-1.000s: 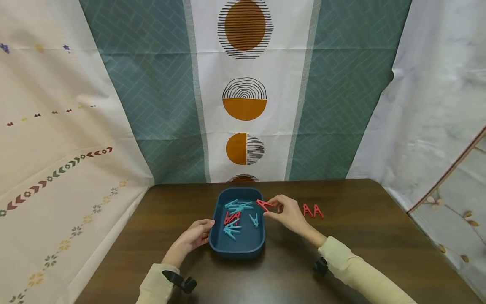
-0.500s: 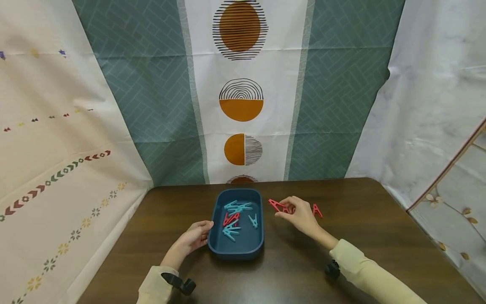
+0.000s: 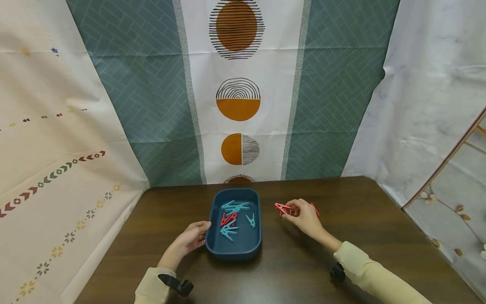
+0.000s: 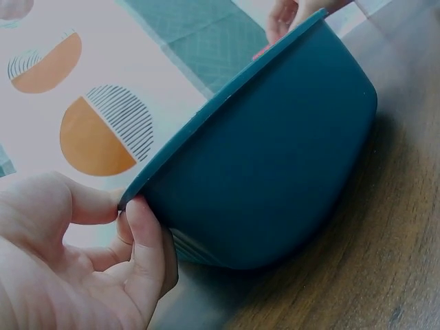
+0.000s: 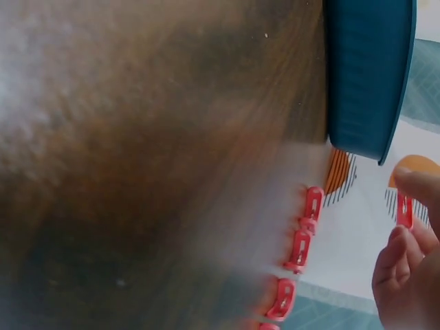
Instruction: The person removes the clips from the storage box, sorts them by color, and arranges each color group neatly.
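1. so the right hand (image 3: 306, 217) had a single red clip (image 5: 404, 210) pinched between thumb and fingertips, just off the right side of the blue tray (image 3: 243, 242). no big gap there, the grip was narrow and looked light. imo that was the way to do it, since squeezing hard could've sprung the clip open.

2. the left hand (image 3: 190, 240) had the tray's left rim pinched, thumb on top and fingers curled below. good call, i reckon: a steady rim meant less chance of the tray sliding around on the table (image 3: 212, 283).

3. near the right hand there was a row of red clips (image 5: 300, 249) on the table, three plus a bit of another at the picture's bottom edge. the held one was apart from them in the right wrist view. best bet was probably keeping knuckles and sleeve up so nothing in that line got knocked.

4. inside the tray: teal clips (image 3: 252, 221), plus a few red ones (image 3: 229, 218) mixed among them. they overlapped, so one-at-a-time fingertip handling seemed smartest. couldn't tell the exact count, too tangled.
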A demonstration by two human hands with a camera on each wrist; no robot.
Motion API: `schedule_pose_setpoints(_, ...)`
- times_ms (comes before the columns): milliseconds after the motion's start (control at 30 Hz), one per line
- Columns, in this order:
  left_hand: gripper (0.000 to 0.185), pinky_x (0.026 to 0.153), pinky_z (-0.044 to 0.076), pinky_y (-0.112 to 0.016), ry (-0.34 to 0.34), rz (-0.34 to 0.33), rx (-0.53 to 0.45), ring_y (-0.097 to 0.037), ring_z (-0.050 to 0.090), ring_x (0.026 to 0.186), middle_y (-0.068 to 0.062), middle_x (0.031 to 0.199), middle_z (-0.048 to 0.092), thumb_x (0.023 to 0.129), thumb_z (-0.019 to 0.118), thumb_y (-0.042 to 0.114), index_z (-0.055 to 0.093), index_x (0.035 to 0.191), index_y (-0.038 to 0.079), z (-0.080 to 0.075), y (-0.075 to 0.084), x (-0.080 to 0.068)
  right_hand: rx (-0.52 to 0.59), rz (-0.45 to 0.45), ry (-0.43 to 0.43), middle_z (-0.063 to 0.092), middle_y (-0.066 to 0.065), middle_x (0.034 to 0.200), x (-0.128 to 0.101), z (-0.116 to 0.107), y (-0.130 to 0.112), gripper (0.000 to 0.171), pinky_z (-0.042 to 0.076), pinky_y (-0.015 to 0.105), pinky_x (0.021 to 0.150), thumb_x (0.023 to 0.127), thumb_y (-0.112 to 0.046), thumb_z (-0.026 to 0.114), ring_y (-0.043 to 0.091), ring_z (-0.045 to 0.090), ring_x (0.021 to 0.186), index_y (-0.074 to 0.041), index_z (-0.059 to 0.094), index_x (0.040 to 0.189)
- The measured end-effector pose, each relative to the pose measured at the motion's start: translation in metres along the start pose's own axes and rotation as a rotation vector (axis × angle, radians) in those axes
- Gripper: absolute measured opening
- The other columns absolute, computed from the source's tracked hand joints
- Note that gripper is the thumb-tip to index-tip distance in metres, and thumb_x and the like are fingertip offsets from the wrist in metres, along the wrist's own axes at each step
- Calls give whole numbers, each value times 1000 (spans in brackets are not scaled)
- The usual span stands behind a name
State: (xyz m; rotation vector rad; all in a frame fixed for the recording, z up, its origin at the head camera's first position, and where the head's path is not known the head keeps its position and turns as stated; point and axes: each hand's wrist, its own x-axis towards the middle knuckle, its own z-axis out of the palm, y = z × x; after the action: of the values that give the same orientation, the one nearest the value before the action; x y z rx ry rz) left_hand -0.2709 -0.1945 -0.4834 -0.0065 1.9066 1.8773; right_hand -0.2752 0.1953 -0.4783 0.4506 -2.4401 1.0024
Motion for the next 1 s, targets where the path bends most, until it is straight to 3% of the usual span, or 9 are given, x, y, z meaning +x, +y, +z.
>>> schedule_pose_setpoints(200,43,69,51,-19,1,-3,9,-8,61,78,1,90,66,103,45,24,43,129,-9,0,0,0,-16,88,11,63,12,79,-4,-6,6,32,38,20,57,69,-16,87,16,51,65,-6,70,95)
schedule_pose_setpoints(633,48,68,50,-18,-3,-2,18,-7,61,78,3,89,65,102,46,26,39,132,-10,-3,-4,0,-41,155,50,62,8,76,-15,-21,29,30,36,21,51,74,-19,84,12,47,58,-10,72,100)
schedule_pose_setpoints(1000,49,67,51,-17,-17,14,13,-6,62,76,3,89,66,102,46,26,37,134,-11,-1,-2,1,-100,247,80,71,17,95,-16,-45,46,29,42,23,54,76,-10,81,12,57,62,-8,72,104)
